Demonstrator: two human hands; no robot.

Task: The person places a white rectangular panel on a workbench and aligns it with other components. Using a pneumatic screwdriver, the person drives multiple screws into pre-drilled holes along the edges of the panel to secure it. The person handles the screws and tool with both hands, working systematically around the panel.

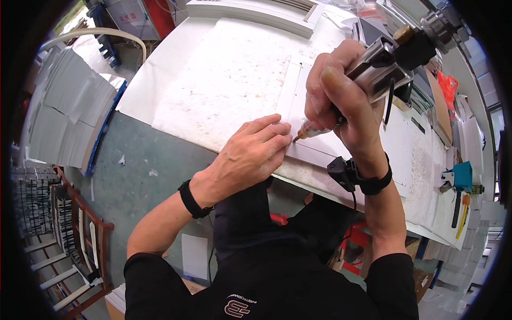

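My right hand (346, 90) is wrapped round a metal power screwdriver (383, 66). The tool slants down to the left, and its bit end meets the near left corner of a white panel (325, 149) with a raised, frame-like edge. My left hand (253, 146) lies with its fingers stretched out, fingertips at that same corner, right beside the bit. Any screw under the tip is too small to make out. Small dark holes dot the panel's left strip. Part of the panel is hidden behind my right hand and forearm.
The panel rests on a worn white pad (224, 80) on the table. A white louvred frame (261, 13) lies at the far edge. To the right are a teal tool (463, 176) and a yellow-handled one (463, 216). Stacked white sheets (72, 106) stand left.
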